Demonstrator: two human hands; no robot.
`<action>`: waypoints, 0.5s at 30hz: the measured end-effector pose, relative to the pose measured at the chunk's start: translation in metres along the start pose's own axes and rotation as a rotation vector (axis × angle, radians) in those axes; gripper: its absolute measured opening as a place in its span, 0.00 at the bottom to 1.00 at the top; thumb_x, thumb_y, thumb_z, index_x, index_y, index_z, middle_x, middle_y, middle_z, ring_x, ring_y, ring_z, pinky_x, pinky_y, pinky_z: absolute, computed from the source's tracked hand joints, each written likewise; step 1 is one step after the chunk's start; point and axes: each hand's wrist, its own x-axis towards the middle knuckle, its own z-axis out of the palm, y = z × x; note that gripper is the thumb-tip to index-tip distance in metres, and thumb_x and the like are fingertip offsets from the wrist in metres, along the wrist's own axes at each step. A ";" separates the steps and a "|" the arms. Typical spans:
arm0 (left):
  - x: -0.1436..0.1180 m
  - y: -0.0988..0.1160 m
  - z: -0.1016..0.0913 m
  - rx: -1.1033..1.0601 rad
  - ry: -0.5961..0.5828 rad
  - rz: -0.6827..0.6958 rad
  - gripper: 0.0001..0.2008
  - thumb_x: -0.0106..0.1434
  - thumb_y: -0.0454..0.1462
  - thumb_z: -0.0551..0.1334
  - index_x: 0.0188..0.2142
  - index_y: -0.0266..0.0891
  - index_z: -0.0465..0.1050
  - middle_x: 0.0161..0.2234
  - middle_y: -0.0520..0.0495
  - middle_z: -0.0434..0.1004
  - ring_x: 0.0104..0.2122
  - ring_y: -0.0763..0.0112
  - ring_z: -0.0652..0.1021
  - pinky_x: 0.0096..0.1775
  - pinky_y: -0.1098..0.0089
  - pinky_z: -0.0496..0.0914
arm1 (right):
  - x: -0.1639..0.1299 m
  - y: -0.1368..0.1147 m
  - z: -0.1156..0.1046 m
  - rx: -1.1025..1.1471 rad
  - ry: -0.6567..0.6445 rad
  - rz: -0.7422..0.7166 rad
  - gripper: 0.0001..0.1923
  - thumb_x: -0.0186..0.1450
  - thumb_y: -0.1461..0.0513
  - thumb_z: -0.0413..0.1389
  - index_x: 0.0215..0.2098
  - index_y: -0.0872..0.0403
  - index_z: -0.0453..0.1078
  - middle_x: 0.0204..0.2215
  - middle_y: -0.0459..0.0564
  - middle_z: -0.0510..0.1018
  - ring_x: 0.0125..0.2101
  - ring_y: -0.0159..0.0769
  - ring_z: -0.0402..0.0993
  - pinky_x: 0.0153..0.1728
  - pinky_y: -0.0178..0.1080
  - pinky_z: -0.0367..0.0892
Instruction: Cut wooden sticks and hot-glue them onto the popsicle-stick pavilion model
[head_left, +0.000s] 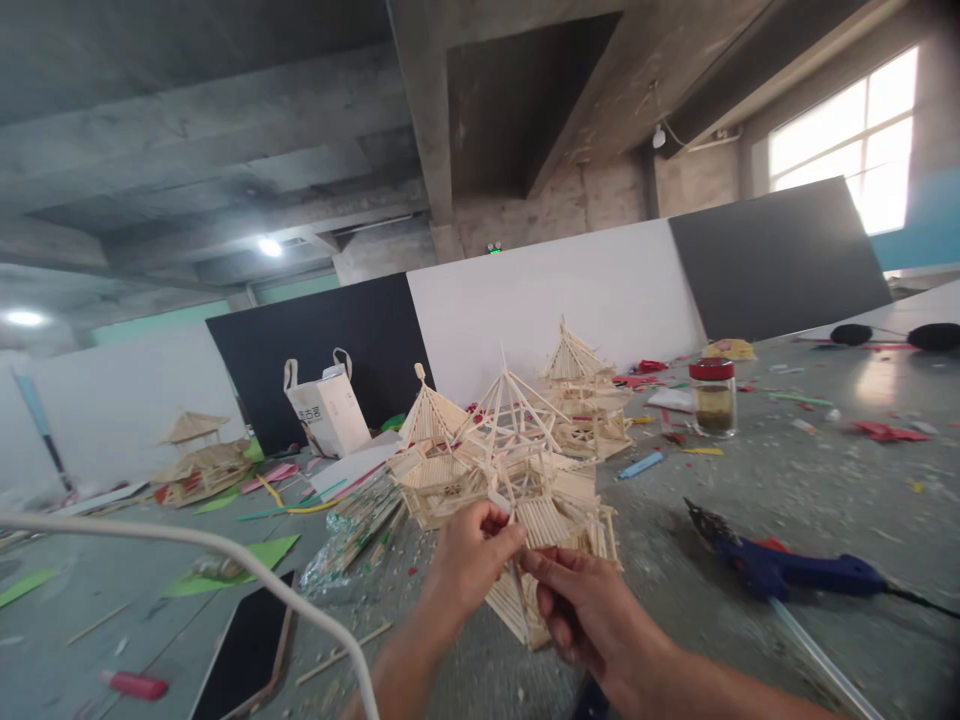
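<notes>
I hold a small pavilion model made of thin wooden sticks [536,470] above the grey table, tilted toward me. My left hand [469,560] pinches a stick on its lower roof edge from the left. My right hand [589,610] grips the model's base from below and the right. Its open stick-frame roof points up and away. Two finished stick pavilions stand just behind, one at the left [431,455] and one at the right [585,400].
A blue glue gun [780,570] lies at the right, its cord running off. A red-lidded jar [712,397] stands behind. A bundle of sticks [360,530], a dark tablet [247,650], a white cable [225,555], a paper bag [326,405] and another model [202,465] are at the left.
</notes>
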 end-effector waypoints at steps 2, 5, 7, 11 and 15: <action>0.000 0.000 0.000 -0.010 -0.005 0.001 0.11 0.52 0.43 0.58 0.27 0.36 0.69 0.21 0.54 0.68 0.17 0.78 0.66 0.20 0.76 0.61 | -0.002 -0.001 0.001 0.014 -0.013 -0.006 0.10 0.57 0.58 0.53 0.21 0.55 0.61 0.09 0.37 0.63 0.06 0.20 0.52 0.07 0.26 0.47; -0.002 0.001 0.001 -0.034 -0.023 -0.001 0.12 0.53 0.44 0.58 0.28 0.36 0.68 0.22 0.54 0.68 0.15 0.79 0.67 0.18 0.77 0.61 | -0.004 -0.003 0.002 0.020 -0.030 -0.003 0.10 0.55 0.57 0.55 0.22 0.54 0.61 0.10 0.36 0.63 0.07 0.20 0.52 0.08 0.26 0.47; -0.005 0.001 0.002 -0.047 -0.031 -0.004 0.13 0.53 0.45 0.57 0.30 0.36 0.68 0.25 0.52 0.70 0.15 0.79 0.68 0.18 0.77 0.61 | -0.006 -0.003 0.002 0.014 -0.033 0.004 0.10 0.55 0.57 0.55 0.23 0.54 0.61 0.10 0.36 0.63 0.07 0.20 0.51 0.08 0.26 0.47; -0.021 0.000 -0.008 -0.039 0.106 0.076 0.16 0.55 0.46 0.56 0.38 0.39 0.67 0.34 0.49 0.72 0.19 0.76 0.72 0.19 0.77 0.61 | -0.024 0.003 -0.002 -0.108 -0.038 0.031 0.12 0.54 0.54 0.54 0.22 0.53 0.60 0.10 0.37 0.63 0.06 0.20 0.51 0.07 0.27 0.45; -0.042 -0.013 -0.036 0.096 0.223 0.107 0.15 0.58 0.46 0.53 0.35 0.39 0.69 0.29 0.50 0.73 0.20 0.76 0.70 0.23 0.76 0.61 | -0.057 0.011 0.000 -0.679 -0.190 0.045 0.10 0.55 0.56 0.51 0.22 0.54 0.65 0.09 0.41 0.65 0.08 0.23 0.54 0.10 0.29 0.46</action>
